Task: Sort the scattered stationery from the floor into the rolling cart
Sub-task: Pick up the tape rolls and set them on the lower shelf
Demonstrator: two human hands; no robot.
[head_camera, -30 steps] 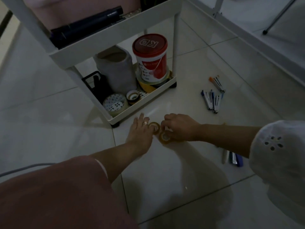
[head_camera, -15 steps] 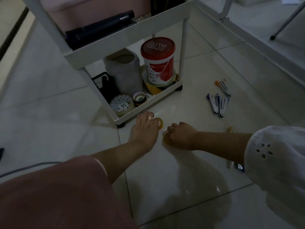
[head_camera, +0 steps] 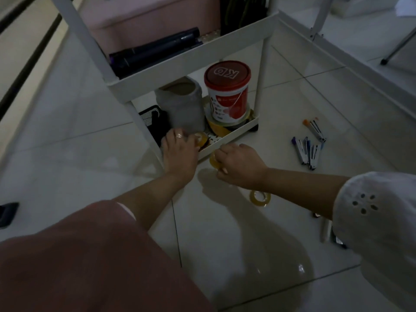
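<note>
My left hand (head_camera: pixel 179 149) holds a small yellowish tape roll (head_camera: pixel 201 138) over the bottom tray of the white rolling cart (head_camera: pixel 227 137). My right hand (head_camera: pixel 239 164) grips a second yellow tape roll (head_camera: pixel 213 161) just in front of the tray's front wall, above the floor. A third clear tape roll (head_camera: pixel 260 198) lies on the tiles under my right forearm. Several pens and markers (head_camera: pixel 309 147) lie scattered on the floor to the right of the cart.
The bottom tray holds a red-lidded white tub (head_camera: pixel 227 93), a grey pot (head_camera: pixel 180 104), a black mesh holder (head_camera: pixel 155 122) and wide yellow tape (head_camera: pixel 219 129). A black cylinder (head_camera: pixel 155 50) lies on the middle shelf. More pens (head_camera: pixel 326 230) lie near my right sleeve.
Both hands lifted their tape rolls off the floor toward the cart. My left hand reached over the bottom tray; a third roll on the floor came into sight.
</note>
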